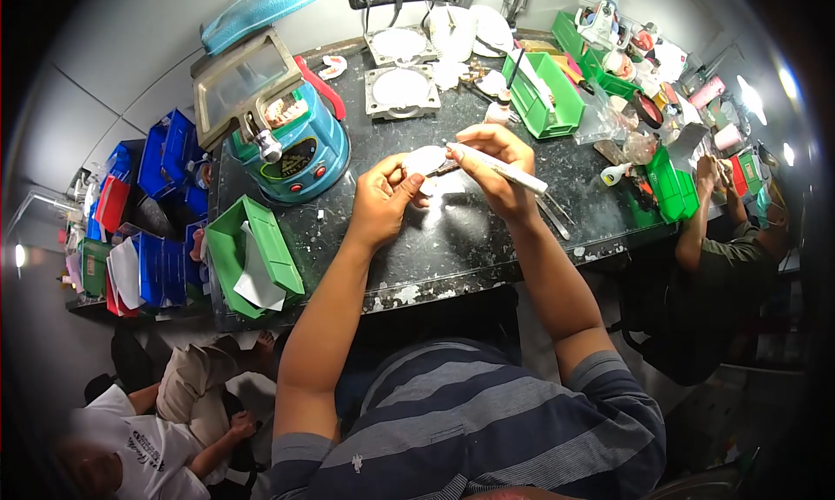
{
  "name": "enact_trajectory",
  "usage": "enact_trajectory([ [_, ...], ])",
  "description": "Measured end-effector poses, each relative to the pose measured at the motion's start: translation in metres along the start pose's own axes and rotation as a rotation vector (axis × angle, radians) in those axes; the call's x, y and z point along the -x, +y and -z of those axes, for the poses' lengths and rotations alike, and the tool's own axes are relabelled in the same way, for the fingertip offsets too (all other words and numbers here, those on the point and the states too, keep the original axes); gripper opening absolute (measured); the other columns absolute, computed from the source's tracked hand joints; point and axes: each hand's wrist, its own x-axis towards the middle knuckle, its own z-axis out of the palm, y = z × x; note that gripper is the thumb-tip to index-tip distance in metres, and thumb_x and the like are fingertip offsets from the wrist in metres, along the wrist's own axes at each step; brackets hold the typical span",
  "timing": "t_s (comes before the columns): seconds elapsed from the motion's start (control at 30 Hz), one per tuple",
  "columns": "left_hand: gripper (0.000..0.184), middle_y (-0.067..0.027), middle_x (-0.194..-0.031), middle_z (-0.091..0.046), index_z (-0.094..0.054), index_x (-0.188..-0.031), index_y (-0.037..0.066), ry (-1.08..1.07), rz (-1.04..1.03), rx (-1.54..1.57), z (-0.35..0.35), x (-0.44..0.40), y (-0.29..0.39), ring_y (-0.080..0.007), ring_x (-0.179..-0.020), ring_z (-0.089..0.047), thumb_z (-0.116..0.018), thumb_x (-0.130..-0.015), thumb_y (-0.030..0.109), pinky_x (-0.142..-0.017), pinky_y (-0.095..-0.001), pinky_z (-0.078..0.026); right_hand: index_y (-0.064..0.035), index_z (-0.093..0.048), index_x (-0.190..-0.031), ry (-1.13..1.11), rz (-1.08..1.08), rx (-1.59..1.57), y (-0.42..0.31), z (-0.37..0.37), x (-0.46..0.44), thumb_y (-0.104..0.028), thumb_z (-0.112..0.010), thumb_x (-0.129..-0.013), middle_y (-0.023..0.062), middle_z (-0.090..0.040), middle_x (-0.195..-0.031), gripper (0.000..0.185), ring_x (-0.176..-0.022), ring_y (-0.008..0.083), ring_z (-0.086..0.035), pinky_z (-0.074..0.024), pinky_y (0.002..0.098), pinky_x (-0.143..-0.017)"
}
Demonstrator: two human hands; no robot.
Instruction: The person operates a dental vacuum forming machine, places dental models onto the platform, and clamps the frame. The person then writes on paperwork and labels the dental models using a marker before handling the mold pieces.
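Note:
My left hand [381,202] pinches a small white rounded piece [424,160], held up over the dark bench. It looks like a plaster cast, but glare washes out its detail. My right hand [503,171] is closed around a thick white pen-shaped tool [515,174]. The tool's thin tip points left, close to the white piece; whether they touch I cannot tell. Below my right hand, slim metal tweezers [554,219] lie on the bench. A small bottle [498,109] stands just behind that hand.
A teal machine [300,156] with a metal frame stands left, near a green bin [252,256] holding paper. Metal plates with white discs [403,91] sit at the back. Another green bin [546,96] and clutter lie right. Other people sit at both sides.

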Motion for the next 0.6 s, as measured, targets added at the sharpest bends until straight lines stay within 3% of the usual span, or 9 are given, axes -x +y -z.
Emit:
enact_trajectory([
  [0.13,0.028,-0.0109,-0.102,-0.072,-0.06,-0.124,-0.007,0.005,0.04,-0.044,0.001,0.0,0.003,-0.0143,-0.089,-0.069,-0.061,-0.1,0.008,-0.069,-0.0271,-0.06,0.0058,-0.069,-0.1,0.001,-0.04,0.034,0.01,0.0,0.004,0.0,-0.075,-0.089,0.0145,-0.074,-0.097,0.014,-0.087,0.0132,-0.071,-0.0576,0.0265,-0.079],
  [0.3,0.026,-0.0061,-0.092,-0.071,-0.063,-0.122,-0.004,-0.053,0.065,0.002,-0.002,0.001,-0.001,-0.0085,-0.077,-0.065,-0.061,-0.101,0.011,-0.064,-0.0221,-0.054,0.0068,-0.068,-0.097,-0.006,-0.101,0.004,0.019,-0.005,0.006,-0.002,-0.075,-0.09,0.0182,-0.074,-0.098,0.013,-0.09,0.0154,-0.071,-0.0578,0.0287,-0.083],
  [0.37,0.026,-0.006,-0.092,-0.071,-0.063,-0.122,-0.004,-0.035,0.08,0.007,-0.002,0.001,0.0,-0.0081,-0.077,-0.065,-0.061,-0.101,0.011,-0.064,-0.0218,-0.054,0.0068,-0.068,-0.095,-0.032,0.0,0.021,0.023,-0.007,0.006,-0.003,-0.074,-0.09,0.0207,-0.074,-0.098,0.012,-0.092,0.0176,-0.071,-0.0577,0.0309,-0.085],
  [0.6,0.026,-0.006,-0.091,-0.071,-0.064,-0.121,-0.005,-0.012,0.083,0.006,0.0,0.003,0.002,-0.0078,-0.076,-0.065,-0.062,-0.101,0.012,-0.064,-0.0216,-0.053,0.0064,-0.067,-0.093,-0.029,0.002,0.067,0.024,-0.01,0.009,-0.002,-0.074,-0.091,0.022,-0.073,-0.099,0.012,-0.092,0.0178,-0.071,-0.0574,0.0317,-0.084],
])
